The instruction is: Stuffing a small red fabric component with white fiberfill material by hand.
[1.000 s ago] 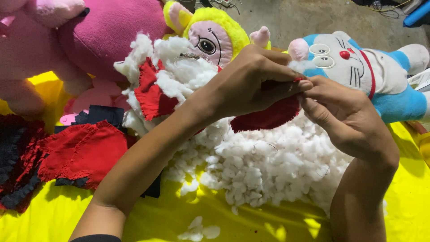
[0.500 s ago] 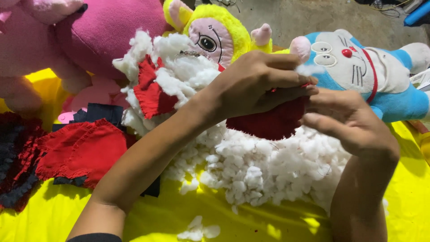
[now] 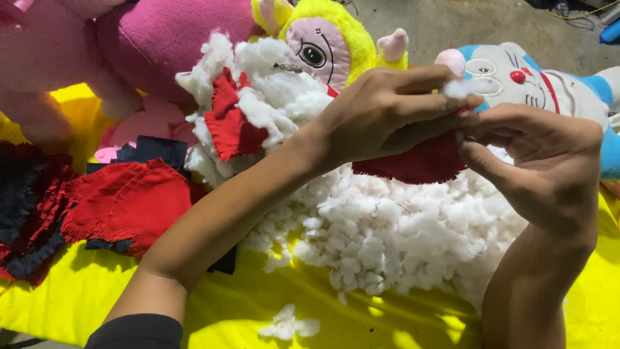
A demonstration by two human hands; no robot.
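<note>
Red fabric shell [image 3: 420, 165] pinched between both hands, left hand [image 3: 387, 113] over top with a stuffing tuft [image 3: 466, 87] at its fingertips, right hand [image 3: 533, 155] clamping the edge. Stuffing pile [image 3: 387, 239] just below on yellow sheet [image 3: 245, 304]. Plush toys behind, concrete floor [image 3: 465, 26] beyond. Shell opening hidden by fingers.

fluffy white stuffing [image 3: 400, 239], matt red cloth piece [image 3: 420, 165]
</note>
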